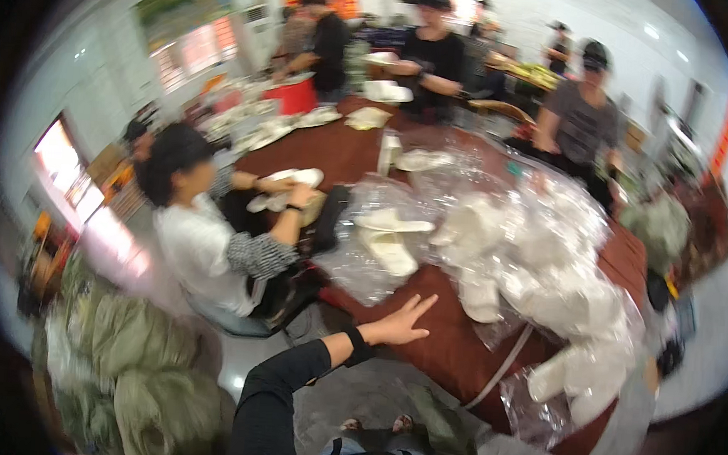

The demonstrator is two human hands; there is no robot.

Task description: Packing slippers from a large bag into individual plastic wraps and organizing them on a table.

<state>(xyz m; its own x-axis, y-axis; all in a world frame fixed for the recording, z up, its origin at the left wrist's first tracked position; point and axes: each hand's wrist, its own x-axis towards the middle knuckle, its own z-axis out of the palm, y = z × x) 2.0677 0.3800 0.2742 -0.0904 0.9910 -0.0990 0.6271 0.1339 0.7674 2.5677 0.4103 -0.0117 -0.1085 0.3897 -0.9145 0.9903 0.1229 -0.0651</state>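
Table (pixel 448 349) edge, dark red-brown, right under the left hand (pixel 400 320): fingers spread wide, palm flat on it, gripping nothing, black wristband and black sleeve behind. Right hand out of view, so its state can't be told. Just beyond the fingertips, clear plastic bags (pixel 362 265) holding white slippers (pixel 391 222). Further right, a big heap of bagged white slippers (pixel 560 298). Left of the hand, a seated person in white (pixel 204 247) handles slippers. Far across, standing people.

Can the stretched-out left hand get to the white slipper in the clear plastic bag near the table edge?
Probably yes: the left hand, fingers spread, hovers at the brown table edge, and the white slipper in the clear plastic bag lies just beyond, nothing between.
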